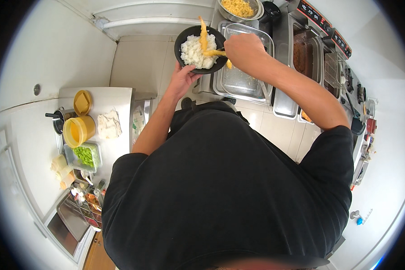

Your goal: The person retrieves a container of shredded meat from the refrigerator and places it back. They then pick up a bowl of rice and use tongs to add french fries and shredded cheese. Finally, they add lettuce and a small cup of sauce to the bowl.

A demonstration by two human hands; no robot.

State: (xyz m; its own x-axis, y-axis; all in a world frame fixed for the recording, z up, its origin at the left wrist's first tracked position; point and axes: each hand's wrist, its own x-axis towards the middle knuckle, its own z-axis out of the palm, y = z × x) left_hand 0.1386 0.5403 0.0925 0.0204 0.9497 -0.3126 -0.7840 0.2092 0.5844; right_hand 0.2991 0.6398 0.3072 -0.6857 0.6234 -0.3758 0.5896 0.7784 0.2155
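My left hand (184, 80) grips the near rim of a black bowl (178, 48), thumb on top and fingers beneath. White rice (193, 51) fills the bowl. A long battered, fried shrimp (203, 33) lies on the rice, sticking out past the far rim. A second fried piece (214, 53) lies across the bowl's right side, its end close to my right hand (244, 48). That hand is closed, back upward, over the bowl's right rim and the wire-mesh tray (240, 85); what its fingers hold is hidden. A small yellow fried bit (229, 64) shows just below it.
A metal bowl of yellow crumbs (237, 8) stands beyond the tray. Fryers (303, 54) with a wire basket (334, 69) line the right side. On the left counter (117, 96) are a yellow tub (78, 131), a folded cloth (109, 124) and a container of chopped greens (83, 155).
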